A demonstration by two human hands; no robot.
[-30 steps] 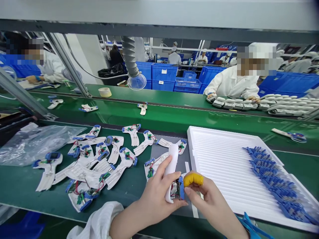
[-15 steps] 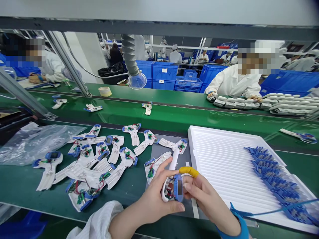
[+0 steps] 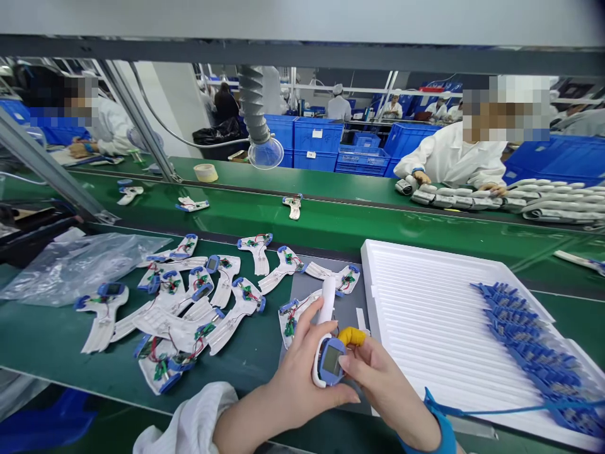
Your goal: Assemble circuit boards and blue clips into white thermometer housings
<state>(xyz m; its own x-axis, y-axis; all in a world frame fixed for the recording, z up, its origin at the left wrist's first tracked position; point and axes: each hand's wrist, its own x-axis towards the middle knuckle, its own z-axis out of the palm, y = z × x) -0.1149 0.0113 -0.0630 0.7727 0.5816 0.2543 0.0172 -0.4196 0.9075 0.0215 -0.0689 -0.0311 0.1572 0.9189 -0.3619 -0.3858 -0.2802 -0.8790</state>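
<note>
My left hand point(image 3: 302, 372) is wrapped round a white gun-shaped thermometer shell point(image 3: 327, 302), its handle pointing away from me. At its near end sits a blue-framed display point(image 3: 333, 361), its grey screen turned up towards me. My right hand point(image 3: 378, 372) grips the display's right edge, thumb on the frame beside the screen. A yellow finger cover point(image 3: 352, 336) is on my right index finger, bent behind the display. The wiring inside the shell is mostly hidden. Just beyond my left hand lies another open shell point(image 3: 295, 318) with a green circuit board.
Several open shells with wires point(image 3: 174, 315) lie in a pile to the left, near a clear plastic bag point(image 3: 85, 265). To the right, a white ribbed tray point(image 3: 425, 328) holds blue display parts point(image 3: 534, 359). A green conveyor point(image 3: 340, 221) runs behind. Co-workers sit across it.
The display has turned from edge-on to facing me and sits closer against the shell. My right thumb has come onto its frame. Shells on the conveyor have moved slightly right.
</note>
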